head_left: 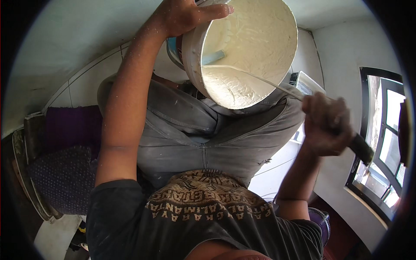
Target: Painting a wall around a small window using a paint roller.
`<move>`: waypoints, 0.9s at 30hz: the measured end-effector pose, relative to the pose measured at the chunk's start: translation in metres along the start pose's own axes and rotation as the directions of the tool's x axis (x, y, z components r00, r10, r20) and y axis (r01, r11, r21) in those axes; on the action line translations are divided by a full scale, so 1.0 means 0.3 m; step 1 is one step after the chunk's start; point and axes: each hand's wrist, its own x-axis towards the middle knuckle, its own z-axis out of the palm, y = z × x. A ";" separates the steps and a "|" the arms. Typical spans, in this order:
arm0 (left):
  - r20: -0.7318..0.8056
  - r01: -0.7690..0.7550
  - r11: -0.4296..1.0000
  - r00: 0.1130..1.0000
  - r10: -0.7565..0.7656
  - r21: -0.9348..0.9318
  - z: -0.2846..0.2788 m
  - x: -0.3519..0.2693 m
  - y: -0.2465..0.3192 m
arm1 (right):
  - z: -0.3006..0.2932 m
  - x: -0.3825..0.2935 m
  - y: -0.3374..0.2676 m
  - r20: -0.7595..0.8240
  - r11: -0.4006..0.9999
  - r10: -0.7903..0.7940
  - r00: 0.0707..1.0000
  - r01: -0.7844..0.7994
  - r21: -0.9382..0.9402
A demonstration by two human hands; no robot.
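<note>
A large plastic bucket (250, 42) is tilted with its mouth towards me, above my crossed legs. Thick cream-coloured paint or filler coats its inside wall. My left hand (191, 14) grips the rim at the upper left, thumb over the edge. In my slightly blurred right hand (326, 123) is the dark handle (362, 149) of a tool. From it a thin, smeared rod (269, 83) reaches into the bucket, where its far end lies near the lower left wall. A pale blue-grey piece (213, 57) shows just above that end; whether it belongs to the tool cannot be told.
Behind my right knee a white tray (308, 84) rests on the tiled floor (269, 175). Purple cloth (71, 126) and a dotted dark fabric (61, 178) lie to my left. A purple fan (317, 224) stands at lower right, below a dark-framed window (380, 130). Pale walls (71, 42) enclose the space.
</note>
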 end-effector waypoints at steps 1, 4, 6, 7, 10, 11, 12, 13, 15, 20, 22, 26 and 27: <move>-0.001 0.002 1.000 1.000 -0.002 -0.010 -0.002 0.001 -0.003 | -0.014 0.001 -0.060 -0.178 1.000 -0.005 0.984 0.000 -0.029; 0.032 0.005 1.000 0.999 -0.005 -0.001 -0.009 0.004 -0.004 | -0.091 0.059 -0.282 -0.060 0.998 0.065 0.996 -0.064 0.022; 0.047 0.014 1.000 0.999 -0.013 -0.026 -0.007 0.007 -0.005 | -0.134 0.092 -0.405 -0.012 0.993 0.110 0.994 -0.110 0.038; 0.040 0.016 0.999 0.999 -0.014 -0.032 -0.004 0.011 -0.008 | -0.149 0.102 -0.455 0.001 0.990 0.108 0.994 -0.108 0.089; 0.004 -0.006 1.000 1.000 0.006 0.012 0.002 0.012 -0.014 | -0.145 0.109 -0.557 0.109 0.991 0.127 0.986 -0.131 0.038; 0.009 0.013 0.999 1.000 -0.013 0.048 0.000 0.011 -0.013 | -0.134 0.112 -0.556 0.140 0.993 0.091 0.986 -0.100 0.064; 0.020 0.030 0.996 0.999 -0.032 0.084 -0.001 0.007 -0.011 | -0.117 0.115 -0.541 0.162 0.993 0.085 0.983 -0.097 0.067; 0.019 0.030 0.996 0.999 -0.032 0.082 -0.001 0.002 -0.008 | -0.094 0.122 -0.521 0.154 0.988 0.154 0.976 -0.152 -0.019; 0.039 -0.006 0.995 0.999 0.002 0.101 0.007 0.000 0.000 | -0.067 0.149 -0.403 0.055 0.990 0.082 0.995 -0.088 0.107; 0.049 0.057 0.998 0.997 -0.057 -0.013 -0.011 -0.002 0.013 | -0.003 0.187 -0.208 -0.151 0.985 0.103 0.983 -0.122 -0.121; 0.056 0.111 0.993 0.992 -0.110 -0.027 -0.023 -0.007 0.009 | 0.024 0.192 -0.271 -0.025 0.991 0.084 0.996 -0.086 -0.098; 0.032 0.070 0.995 0.997 -0.073 0.072 -0.015 -0.012 0.008 | 0.068 0.213 -0.401 0.199 0.990 0.110 0.974 -0.124 0.063; 0.042 0.100 0.994 0.994 -0.102 0.046 -0.009 -0.009 0.009 | 0.075 0.213 -0.394 0.167 0.991 0.136 0.976 -0.133 -0.029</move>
